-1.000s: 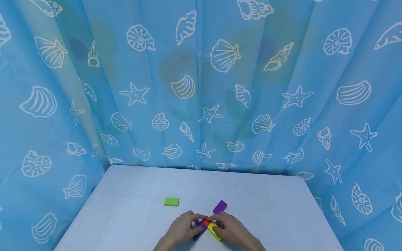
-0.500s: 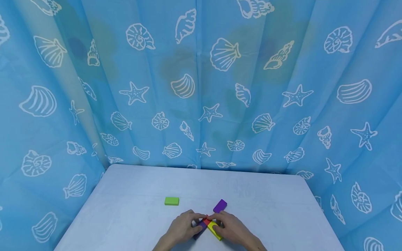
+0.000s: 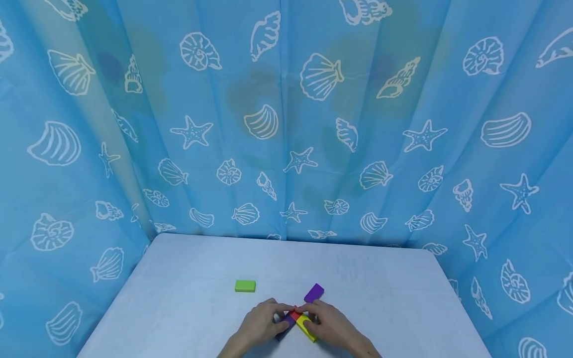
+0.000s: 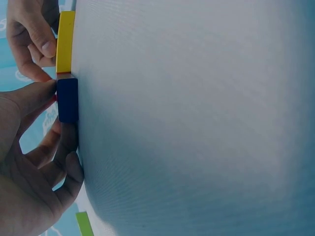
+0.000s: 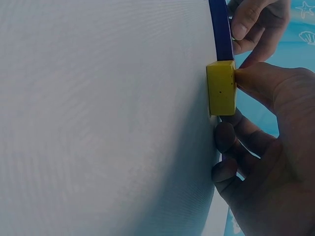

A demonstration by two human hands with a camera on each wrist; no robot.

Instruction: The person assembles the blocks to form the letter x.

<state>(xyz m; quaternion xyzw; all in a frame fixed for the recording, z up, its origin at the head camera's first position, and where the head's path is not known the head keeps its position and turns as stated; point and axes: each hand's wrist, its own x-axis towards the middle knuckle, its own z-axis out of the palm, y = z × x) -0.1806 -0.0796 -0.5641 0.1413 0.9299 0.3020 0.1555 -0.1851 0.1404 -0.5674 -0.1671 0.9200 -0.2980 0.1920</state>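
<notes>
The left hand [image 3: 261,322] pinches the blue block [image 4: 68,101], the right hand [image 3: 332,325] the yellow block [image 3: 306,329], between fingers; index tips converge on the red block [image 3: 294,315], probably steadying that partly hidden join.

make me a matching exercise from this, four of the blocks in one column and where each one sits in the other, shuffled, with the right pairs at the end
Blocks
1. yellow block
2. green block
3. purple block
4. dark blue block

Places
a. just beyond the right hand in the head view
b. against the thumb of the left hand
c. against the thumb of the right hand
d. farthest left of the four in the head view

Right pairs: 1-c, 2-d, 3-a, 4-b
</notes>
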